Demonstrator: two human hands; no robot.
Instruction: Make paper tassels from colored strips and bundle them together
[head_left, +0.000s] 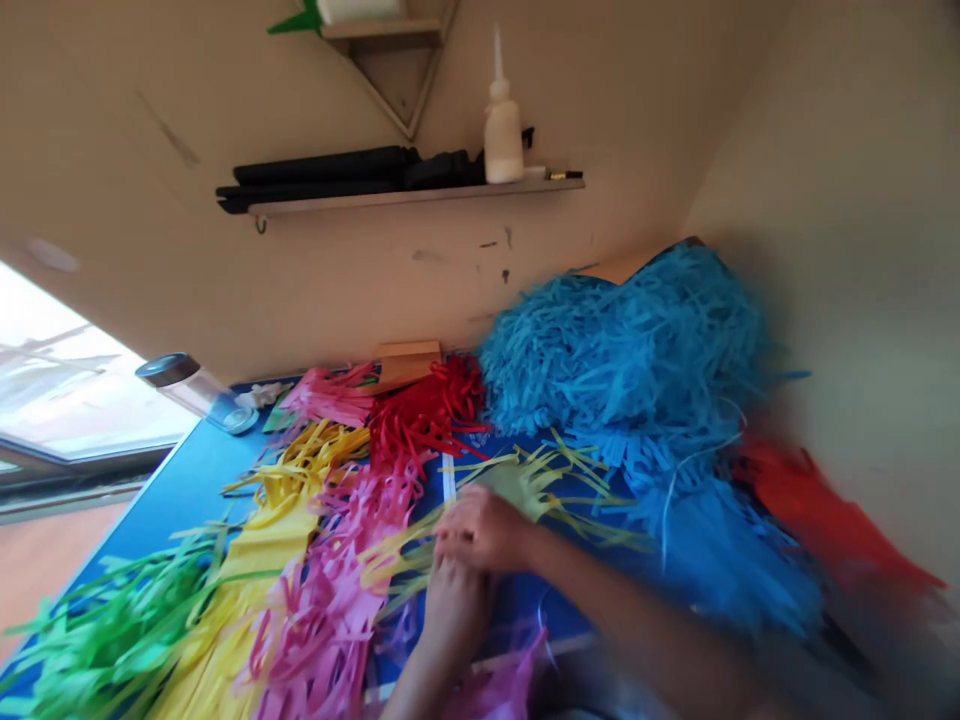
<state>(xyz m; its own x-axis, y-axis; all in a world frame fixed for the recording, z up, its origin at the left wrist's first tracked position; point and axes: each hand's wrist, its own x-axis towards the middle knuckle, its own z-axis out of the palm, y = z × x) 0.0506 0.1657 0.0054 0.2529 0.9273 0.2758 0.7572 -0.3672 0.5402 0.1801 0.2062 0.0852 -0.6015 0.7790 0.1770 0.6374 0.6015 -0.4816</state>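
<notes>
My two hands meet over the blue table (517, 600), on a pale yellow fringed tissue paper (521, 488). Its middle looks bunched, and loose strips fan out both left and right of the hands. Curled closed, my right hand (484, 527) grips the paper and overlaps the front of my left hand (456, 585). The left fingers are mostly hidden under the right ones, but they appear closed on the same paper.
Pink fringed paper (330, 590), yellow fringe (240, 590), green fringe (120, 620) and red fringe (431, 410) lie leftward. A blue fringed piece (622, 350) leans at the wall. A clear jar (202, 395) stands back left; a glue bottle (503, 140) sits on the shelf (420, 197).
</notes>
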